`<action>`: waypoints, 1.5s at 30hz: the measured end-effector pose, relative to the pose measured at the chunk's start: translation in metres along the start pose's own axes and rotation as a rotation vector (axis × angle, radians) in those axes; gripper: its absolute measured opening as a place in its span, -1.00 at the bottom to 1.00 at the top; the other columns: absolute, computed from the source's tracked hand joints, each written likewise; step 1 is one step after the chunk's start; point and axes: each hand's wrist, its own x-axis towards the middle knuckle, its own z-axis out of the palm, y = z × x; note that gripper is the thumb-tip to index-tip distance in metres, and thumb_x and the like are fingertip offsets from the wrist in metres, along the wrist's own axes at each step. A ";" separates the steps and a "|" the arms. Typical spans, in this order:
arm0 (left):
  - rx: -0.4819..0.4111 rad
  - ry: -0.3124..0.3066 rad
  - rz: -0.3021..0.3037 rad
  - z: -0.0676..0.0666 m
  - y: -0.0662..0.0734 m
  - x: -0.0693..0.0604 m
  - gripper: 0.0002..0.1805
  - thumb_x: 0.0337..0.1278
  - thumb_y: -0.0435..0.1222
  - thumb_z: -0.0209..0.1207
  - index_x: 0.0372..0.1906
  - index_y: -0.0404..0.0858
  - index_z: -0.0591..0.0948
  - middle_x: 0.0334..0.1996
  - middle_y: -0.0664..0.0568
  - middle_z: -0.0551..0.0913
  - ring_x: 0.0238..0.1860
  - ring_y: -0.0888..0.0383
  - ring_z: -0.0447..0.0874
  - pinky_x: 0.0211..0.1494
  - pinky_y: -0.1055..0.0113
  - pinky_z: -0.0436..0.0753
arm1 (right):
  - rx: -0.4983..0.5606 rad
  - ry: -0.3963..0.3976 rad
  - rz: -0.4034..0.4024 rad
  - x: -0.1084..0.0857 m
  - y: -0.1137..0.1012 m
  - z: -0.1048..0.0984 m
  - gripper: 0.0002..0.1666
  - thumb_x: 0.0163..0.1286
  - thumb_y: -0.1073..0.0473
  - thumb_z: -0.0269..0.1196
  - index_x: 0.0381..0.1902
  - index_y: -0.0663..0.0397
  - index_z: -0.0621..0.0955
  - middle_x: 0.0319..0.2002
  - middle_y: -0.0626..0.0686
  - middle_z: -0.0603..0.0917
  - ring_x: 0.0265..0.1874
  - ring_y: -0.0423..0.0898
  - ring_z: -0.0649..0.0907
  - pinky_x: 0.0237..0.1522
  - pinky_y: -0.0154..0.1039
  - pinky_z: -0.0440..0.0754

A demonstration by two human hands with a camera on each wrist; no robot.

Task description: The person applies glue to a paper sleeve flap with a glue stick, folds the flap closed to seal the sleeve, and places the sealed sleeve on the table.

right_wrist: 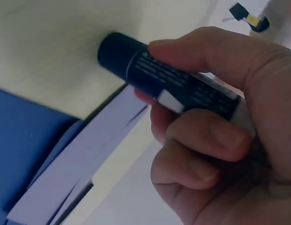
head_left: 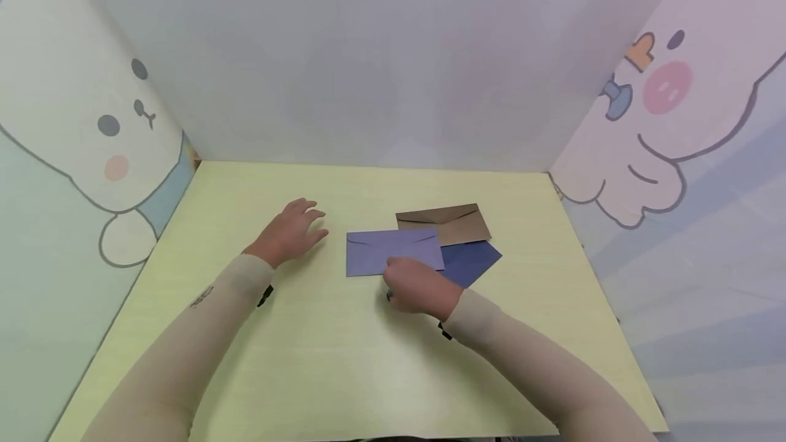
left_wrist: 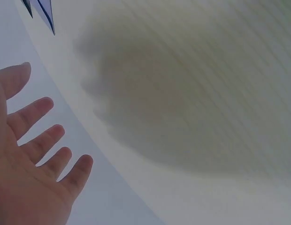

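My right hand grips a dark blue glue stick with small white print, its thumb along one side and its fingers curled round the other. In the head view that hand is over the lower right edge of a lavender envelope and hides most of the stick. The envelope lies flap side up. Partly beneath it are a brown envelope at the back and a dark blue envelope at the right. Left of the envelopes hovers my left hand, fingers spread and holding nothing.
The pale yellow table is enclosed by a grey back wall and side walls printed with cartoon animals. A dark clip-like piece is at the left wrist, another at the right.
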 end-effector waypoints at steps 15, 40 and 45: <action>0.012 0.010 -0.009 -0.005 0.006 0.004 -0.41 0.86 -0.03 0.18 0.62 -0.32 0.66 0.80 -0.36 0.42 0.89 -0.38 0.22 0.86 -0.42 0.39 | 0.015 -0.064 0.068 0.007 -0.006 -0.008 -0.52 0.45 0.51 0.39 -0.55 -0.02 0.47 -0.36 -0.04 0.48 -0.40 -0.14 0.26 -0.35 -0.24 0.26; 0.004 0.022 -0.011 -0.005 0.004 0.001 -0.44 0.88 -0.09 0.13 0.61 -0.36 0.65 0.79 -0.39 0.40 0.88 -0.41 0.22 0.93 -0.36 0.30 | 0.136 0.173 0.398 -0.005 -0.013 0.050 -0.52 0.56 -0.03 0.54 -0.46 -0.04 0.55 -0.52 -0.08 0.49 -0.53 -0.15 0.43 -0.51 -0.28 0.31; 0.002 0.018 -0.015 -0.003 0.005 -0.001 -0.45 0.88 -0.10 0.13 0.61 -0.35 0.64 0.79 -0.39 0.41 0.87 -0.41 0.23 0.93 -0.37 0.30 | 0.151 0.164 0.411 -0.004 -0.014 0.054 -0.55 0.58 -0.04 0.53 -0.42 -0.02 0.57 -0.49 -0.07 0.52 -0.53 -0.16 0.46 -0.51 -0.28 0.34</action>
